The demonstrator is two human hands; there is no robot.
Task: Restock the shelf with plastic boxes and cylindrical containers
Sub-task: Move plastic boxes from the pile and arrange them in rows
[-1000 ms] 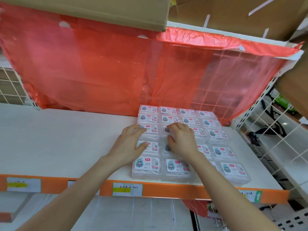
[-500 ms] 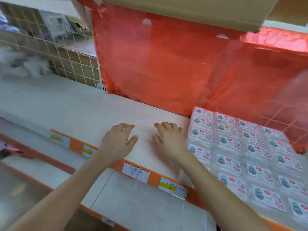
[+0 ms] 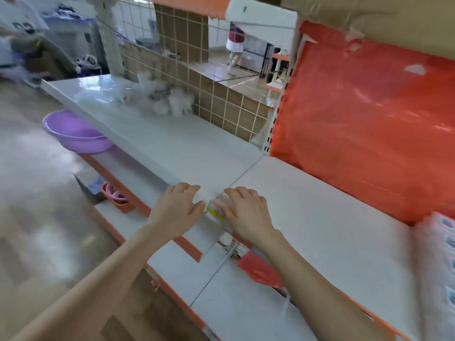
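Observation:
The rows of clear plastic boxes (image 3: pixel 435 252) with white labels lie blurred at the far right edge of the white shelf (image 3: pixel 327 217). My left hand (image 3: pixel 176 209) hovers over the shelf's front edge, fingers relaxed and holding nothing. My right hand (image 3: pixel 248 212) is beside it over the same edge, also empty with loosely spread fingers. Both hands are well left of the boxes. No cylindrical containers are in view.
A red plastic sheet (image 3: pixel 369 119) hangs behind the shelf. A purple basin (image 3: pixel 73 132) sits on a lower shelf at left, a small pink bowl (image 3: pixel 113 194) below it. White fluffy items (image 3: pixel 160 99) lie on the neighbouring shelf. A person (image 3: pixel 235 43) stands far back.
My view has swung left, so the boxes slid to the right edge. Both hands left the boxes and moved left along the shelf's front edge, still empty.

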